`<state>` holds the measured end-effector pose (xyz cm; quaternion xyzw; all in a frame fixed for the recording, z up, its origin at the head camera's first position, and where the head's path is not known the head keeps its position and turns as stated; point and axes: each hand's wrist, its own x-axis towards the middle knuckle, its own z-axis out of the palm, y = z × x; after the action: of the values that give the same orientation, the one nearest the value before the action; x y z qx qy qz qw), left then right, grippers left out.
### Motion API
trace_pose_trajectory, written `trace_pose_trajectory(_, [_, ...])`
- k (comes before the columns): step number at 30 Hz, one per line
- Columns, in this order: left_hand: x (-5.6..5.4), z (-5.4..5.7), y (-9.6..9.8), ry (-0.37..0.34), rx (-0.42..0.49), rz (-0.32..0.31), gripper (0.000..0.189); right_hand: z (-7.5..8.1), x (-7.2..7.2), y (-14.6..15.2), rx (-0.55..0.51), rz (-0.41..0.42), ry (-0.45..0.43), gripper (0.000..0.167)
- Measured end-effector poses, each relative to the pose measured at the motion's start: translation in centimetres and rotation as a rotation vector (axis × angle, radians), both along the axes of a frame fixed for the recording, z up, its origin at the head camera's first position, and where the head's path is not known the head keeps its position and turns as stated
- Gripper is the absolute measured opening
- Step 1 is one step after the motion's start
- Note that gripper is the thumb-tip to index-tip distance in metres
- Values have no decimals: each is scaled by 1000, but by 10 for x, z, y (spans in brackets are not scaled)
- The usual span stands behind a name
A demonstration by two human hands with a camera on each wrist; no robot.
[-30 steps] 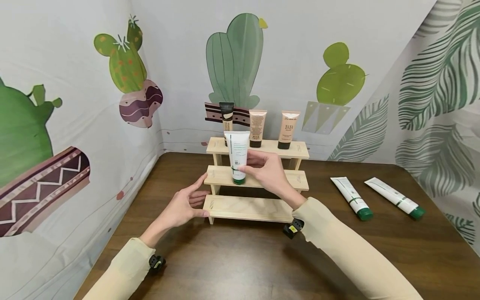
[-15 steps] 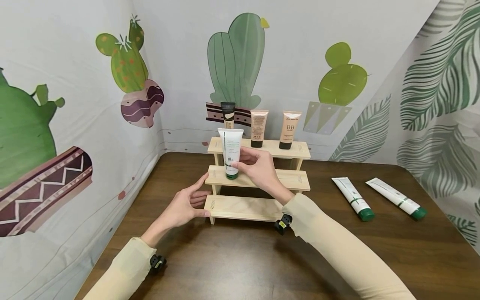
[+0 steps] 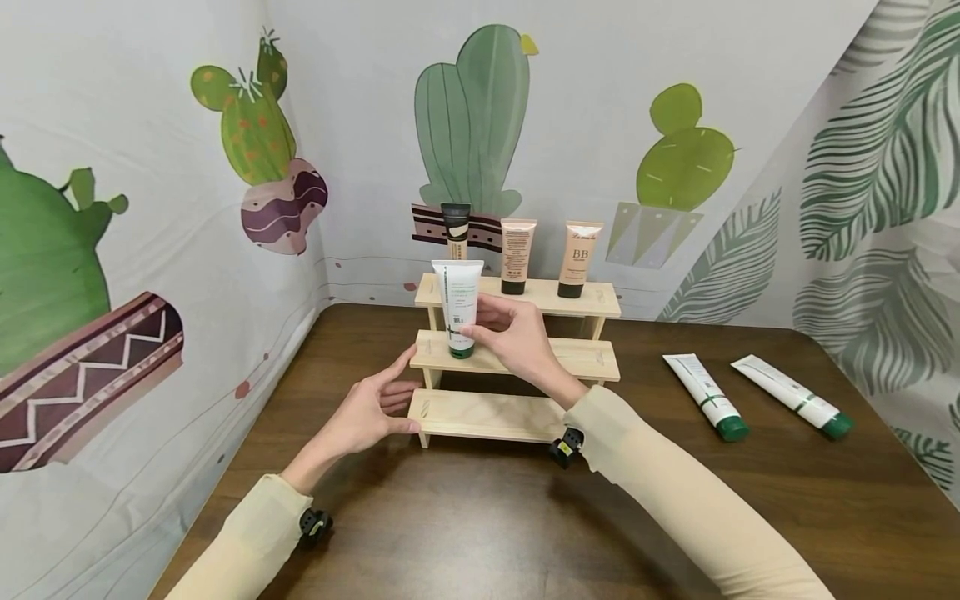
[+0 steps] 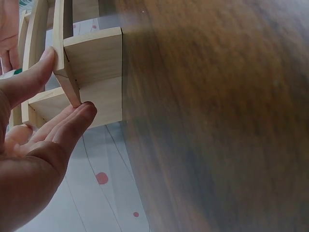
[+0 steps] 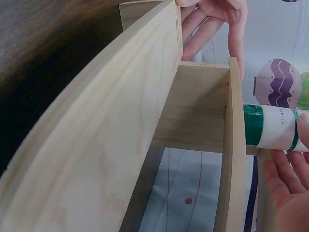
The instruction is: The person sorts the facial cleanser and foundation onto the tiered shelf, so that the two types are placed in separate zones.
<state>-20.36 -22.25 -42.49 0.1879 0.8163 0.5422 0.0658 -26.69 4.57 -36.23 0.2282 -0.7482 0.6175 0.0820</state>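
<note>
Three top-tier tubes (image 3: 518, 258) stand behind the white tube (image 3: 457, 302).

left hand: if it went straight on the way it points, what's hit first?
The left end of the wooden stand. The left hand appears to be in contact there, so likely no free gap; exact depth is hard to judge.

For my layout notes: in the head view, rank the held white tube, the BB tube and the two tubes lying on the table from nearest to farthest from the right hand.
From the right hand:
1. Held white tube: in its grasp.
2. BB tube: top shelf, right.
3. Left lying tube: right side of table.
4. Right lying tube: farthest right.
</note>
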Motion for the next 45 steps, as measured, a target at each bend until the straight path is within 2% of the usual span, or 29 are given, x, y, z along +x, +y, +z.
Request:
trace_pose_trajectory(18, [0,-1,1,-12,-1,2,115,0,-1,2,-8,16,-35,50])
trace_pose_trajectory(27, [0,0,1,-10,-4,6,115,-1,3,12,-41,47,-8,48])
trace_pose_trajectory(38, [1,1,1,-15,-12,11,115,1,24,53,-9,21,34,43])
trace_pose_trajectory(45, [1,0,1,-17,-2,2,115,3,40,92,83,-40,108,38])
